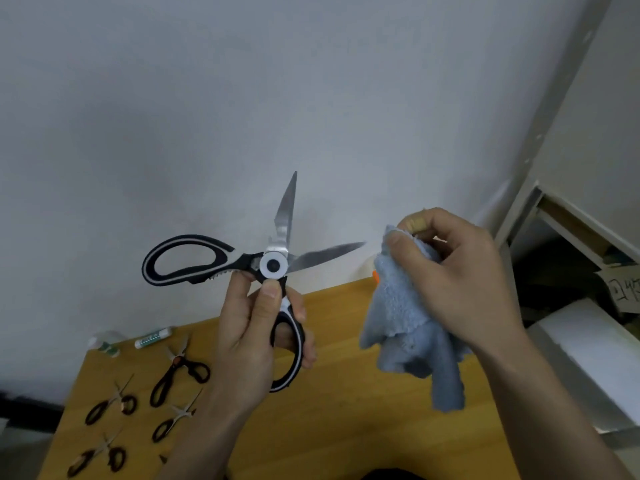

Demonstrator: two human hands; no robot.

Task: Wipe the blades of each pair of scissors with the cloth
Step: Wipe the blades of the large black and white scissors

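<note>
Left hand [252, 327]: I grip large scissors [242, 268], blades spread. Right hand [457, 271]: I pinch blue cloth [405, 323], apart.

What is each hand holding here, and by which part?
The left hand grips the large kitchen scissors by the lower handle loop, thumb near the pivot, blades open. The right hand pinches the blue cloth at its upper edge; the rest hangs down.

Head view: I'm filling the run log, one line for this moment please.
left hand: holds large scissors, blades open | right hand: grips blue cloth | cloth apart from blades
</note>
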